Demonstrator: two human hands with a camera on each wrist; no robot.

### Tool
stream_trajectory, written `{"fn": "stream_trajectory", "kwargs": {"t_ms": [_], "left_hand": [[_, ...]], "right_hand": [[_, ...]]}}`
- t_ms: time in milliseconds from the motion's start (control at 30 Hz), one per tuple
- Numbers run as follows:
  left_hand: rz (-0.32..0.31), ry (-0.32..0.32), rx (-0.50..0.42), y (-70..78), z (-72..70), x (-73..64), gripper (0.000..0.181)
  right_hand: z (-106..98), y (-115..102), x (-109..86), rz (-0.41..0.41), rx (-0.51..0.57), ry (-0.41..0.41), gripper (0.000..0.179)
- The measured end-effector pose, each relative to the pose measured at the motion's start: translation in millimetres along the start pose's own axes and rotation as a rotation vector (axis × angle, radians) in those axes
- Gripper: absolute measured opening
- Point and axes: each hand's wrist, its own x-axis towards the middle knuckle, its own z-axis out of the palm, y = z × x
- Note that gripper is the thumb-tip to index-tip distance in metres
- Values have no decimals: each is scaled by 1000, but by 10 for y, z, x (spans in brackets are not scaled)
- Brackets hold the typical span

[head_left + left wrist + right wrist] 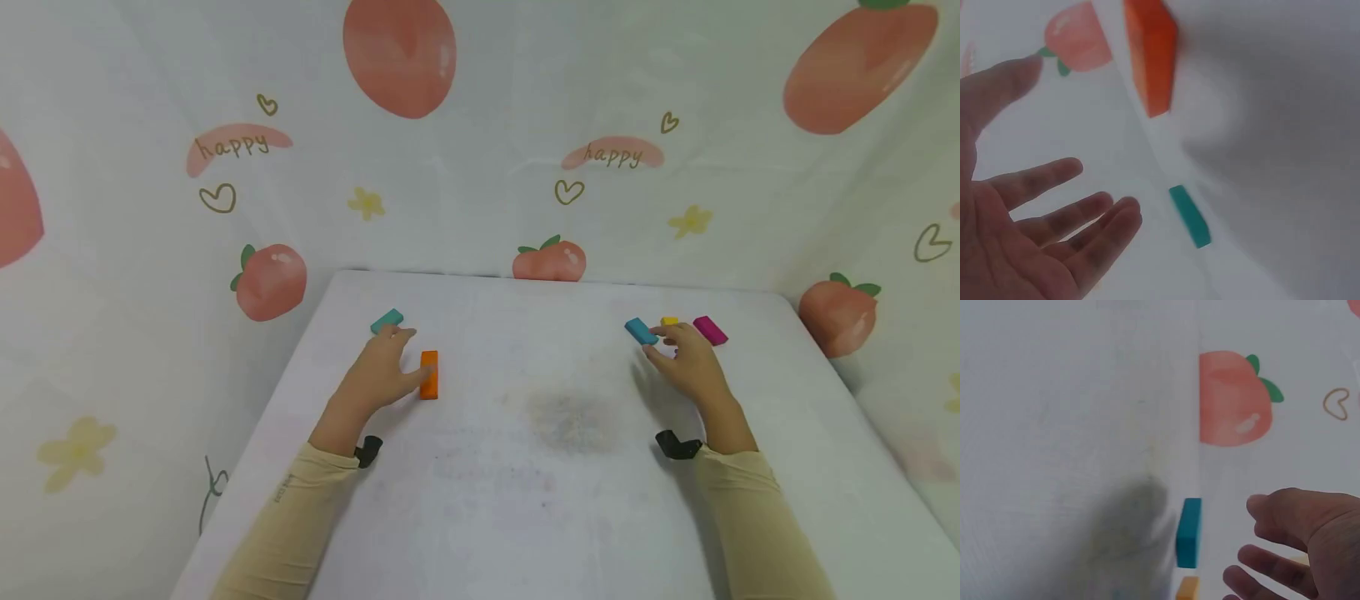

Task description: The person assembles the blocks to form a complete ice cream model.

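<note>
One orange block lies just right of the left hand, by its thumb, long axis running forward; the right hand is nearer the blue block, which slants at its fingertips' left. Both hands' fingers stand apart, gripping nothing I can see.

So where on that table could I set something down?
The widest free patch of white table lies between the orange block and the blue block. Another runs from the magenta block to the table's right edge. It's crowded around the right hand, with a yellow block between blue and magenta.
</note>
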Motion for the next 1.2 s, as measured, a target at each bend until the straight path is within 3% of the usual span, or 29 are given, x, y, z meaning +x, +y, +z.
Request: {"fn": "stream_trajectory", "kwargs": {"t_ms": [200, 433, 667, 933, 1200], "left_hand": [[-34, -63, 10, 19, 184, -19, 62], [-30, -69, 24, 42, 315, -12, 55], [-72, -78, -16, 64, 335, -19, 50], [-109, -102, -85, 94, 322, 18, 44], [-135, -129, -89, 178, 333, 27, 49]], "right_hand": [[82, 91, 50, 52, 9, 12, 39], [156, 152, 133, 135, -14, -35, 39], [176, 163, 175, 185, -10, -76, 37], [157, 178, 267, 169, -9, -67, 33], [123, 138, 315, 178, -1, -81, 27]]}}
